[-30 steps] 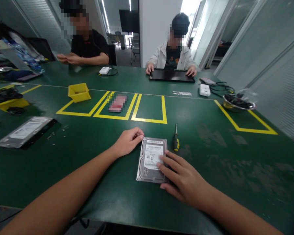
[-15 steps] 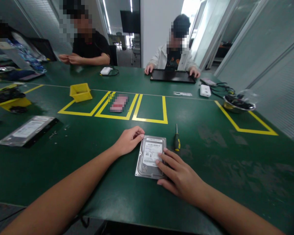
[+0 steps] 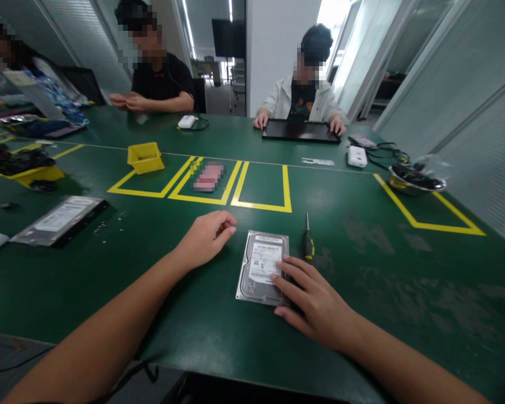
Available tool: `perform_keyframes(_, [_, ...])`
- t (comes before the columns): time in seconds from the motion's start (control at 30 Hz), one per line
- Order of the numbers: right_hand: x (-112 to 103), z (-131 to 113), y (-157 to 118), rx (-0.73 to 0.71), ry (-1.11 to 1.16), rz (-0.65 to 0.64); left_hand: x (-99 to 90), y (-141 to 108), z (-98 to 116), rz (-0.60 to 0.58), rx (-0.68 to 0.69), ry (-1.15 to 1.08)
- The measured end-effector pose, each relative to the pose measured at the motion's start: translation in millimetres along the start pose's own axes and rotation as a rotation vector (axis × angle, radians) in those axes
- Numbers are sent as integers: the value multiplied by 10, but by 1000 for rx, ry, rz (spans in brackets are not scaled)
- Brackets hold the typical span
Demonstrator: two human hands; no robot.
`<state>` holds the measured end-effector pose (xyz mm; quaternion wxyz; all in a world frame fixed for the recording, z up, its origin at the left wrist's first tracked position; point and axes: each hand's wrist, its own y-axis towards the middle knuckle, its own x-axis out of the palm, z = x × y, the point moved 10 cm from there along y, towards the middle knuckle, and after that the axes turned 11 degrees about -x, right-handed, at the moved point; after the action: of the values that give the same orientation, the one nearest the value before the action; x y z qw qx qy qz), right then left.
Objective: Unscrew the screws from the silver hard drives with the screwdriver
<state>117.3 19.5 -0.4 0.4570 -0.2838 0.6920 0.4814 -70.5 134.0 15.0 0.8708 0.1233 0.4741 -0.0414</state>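
Observation:
A silver hard drive [image 3: 266, 261] with a white label lies flat on the green table. My right hand [image 3: 313, 297] grips its right side, fingertips over the label's edge and thumb by the lower right corner. Left of the drive's top corner, apart from it, is my left hand [image 3: 208, 235]. Its fingers are loosely curled, with a gap to the thumb and nothing visible between them. A black and yellow screwdriver [image 3: 308, 244] lies right of the drive, its shaft pointing away from me.
Yellow tape marks [image 3: 261, 206] lie ahead, with a yellow bin [image 3: 145, 158] and a pink, blurred item [image 3: 209, 178] near them. A larger labelled drive [image 3: 61, 220] is at left. A metal bowl [image 3: 416, 182] stands at right. Across the table, a person's hands hold a black panel [image 3: 301, 130].
My left hand has come away from the drive's top left corner and moved left. My right hand stays on the drive. The view has shifted slightly.

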Motion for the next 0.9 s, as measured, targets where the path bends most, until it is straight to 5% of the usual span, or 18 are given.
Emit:
perform_keyframes(0.17, [21,11,-4,1,3,-19,-321,-253,-592,1,-164,440])
perform_keyframes(0.4, [13,-6,19,-7,-5,1,-598,-1059,-1698,-19,-585,833])
perform_keyframes(0.57, [22,-11,27,2,-10,6,-709,-1288,-1839,27,-678,840])
perform_keyframes(0.9, [8,-1,26,-4,7,-5,-746,-1002,-2041,-101,-721,730])
